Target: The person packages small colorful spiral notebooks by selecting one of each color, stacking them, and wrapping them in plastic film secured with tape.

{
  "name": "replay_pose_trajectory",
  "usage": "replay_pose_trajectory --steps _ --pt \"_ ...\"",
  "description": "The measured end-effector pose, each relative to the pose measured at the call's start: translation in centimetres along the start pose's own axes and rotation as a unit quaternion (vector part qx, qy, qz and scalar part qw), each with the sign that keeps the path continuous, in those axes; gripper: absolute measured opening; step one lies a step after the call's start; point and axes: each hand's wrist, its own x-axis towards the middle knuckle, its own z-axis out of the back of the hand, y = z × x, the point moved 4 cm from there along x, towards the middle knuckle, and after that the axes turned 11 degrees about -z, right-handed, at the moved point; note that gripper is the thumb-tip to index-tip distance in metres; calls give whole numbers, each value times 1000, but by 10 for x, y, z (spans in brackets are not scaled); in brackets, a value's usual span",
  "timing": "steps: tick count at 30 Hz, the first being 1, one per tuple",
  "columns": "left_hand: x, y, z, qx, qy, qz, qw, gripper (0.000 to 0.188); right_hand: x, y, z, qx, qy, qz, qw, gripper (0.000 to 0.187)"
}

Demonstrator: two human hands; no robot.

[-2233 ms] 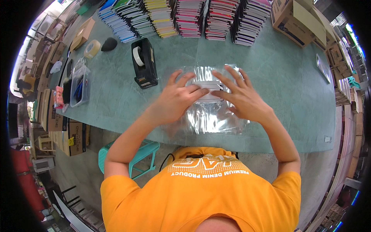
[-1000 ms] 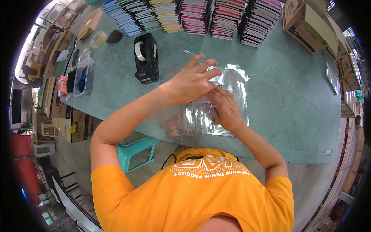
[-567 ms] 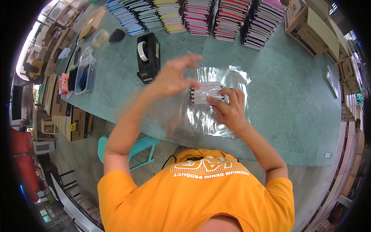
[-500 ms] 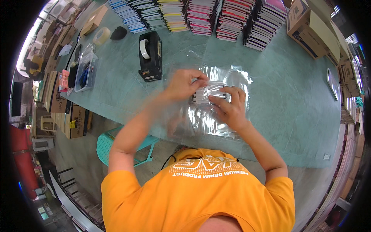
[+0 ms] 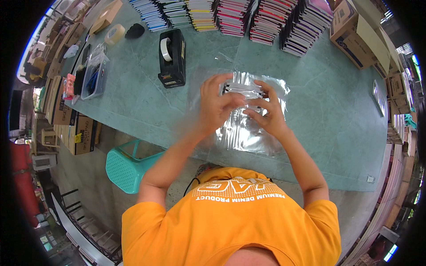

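A small stack of thin, pale, dark-edged pieces [image 5: 246, 90] stands on edge under shiny clear plastic; their exact kind is hard to make out. At its left end, my left hand [image 5: 216, 103] is bent round it, with the thumb across the near side. My right hand [image 5: 270, 108] grips the right end, its upper fingers on the far corner and its thumb lower, near the film. Beneath and toward me, a clear plastic sheet [image 5: 246, 135] lies spread and wrinkled on the green table [image 5: 333, 133].
Beyond the film, left, stands a black tape dispenser [image 5: 172, 60]. Stacks of colour-edged booklets [image 5: 270, 20] line the far side, beside an open carton [image 5: 355, 37]. Leftward are a clear bin [image 5: 94, 80] and a tape roll [image 5: 115, 34]. A turquoise stool [image 5: 126, 170] stands below the table edge.
The stack has moved away from me and tipped up, showing its edges. My left hand has shifted from pinching the film's far side to the stack's left end.
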Motion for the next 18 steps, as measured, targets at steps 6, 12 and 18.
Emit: replay_pose_trajectory --steps 6,12,18 --pt "11 2 13 -95 15 58 994 77 4 2 -9 -27 -68 -13 997 18" --pt "10 23 5 -185 64 144 970 91 3 9 -9 6 -65 -51 997 18" --pt "18 17 5 -107 87 80 987 80 2 11 -8 6 -78 -54 995 20"
